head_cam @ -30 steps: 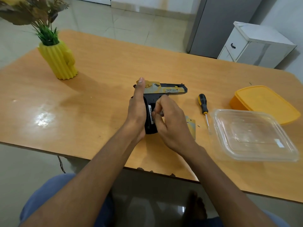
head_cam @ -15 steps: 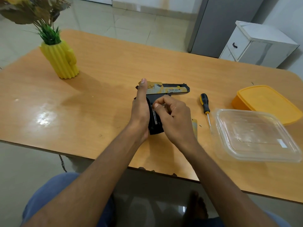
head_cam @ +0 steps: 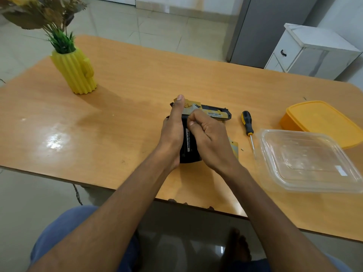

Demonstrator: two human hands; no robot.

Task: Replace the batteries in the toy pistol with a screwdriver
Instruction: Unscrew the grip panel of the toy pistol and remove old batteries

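Note:
The toy pistol (head_cam: 216,113), with a yellow-and-grey slide and a black grip, lies on its side mid-table, barrel pointing right. My left hand (head_cam: 172,130) holds the grip from the left, thumb stretched up over the rear of the slide. In the open grip lies a battery (head_cam: 188,141) with a white label. My right hand (head_cam: 208,138) covers the right side of the grip, fingers curled, thumb and forefinger pinching at the battery's upper end. The screwdriver (head_cam: 247,122), black-and-yellow handled, lies just right of the pistol, untouched.
A small grey-yellow cover piece (head_cam: 234,149) peeks out beside my right wrist. A clear plastic lid (head_cam: 306,161) and an orange box (head_cam: 318,122) sit at the right. A yellow cactus vase (head_cam: 75,73) stands far left. The wooden table's (head_cam: 117,124) front edge is near my forearms.
My right hand's fingertips have slid from the middle of the grip up to its top end near the slide. The left hand and pistol have stayed put.

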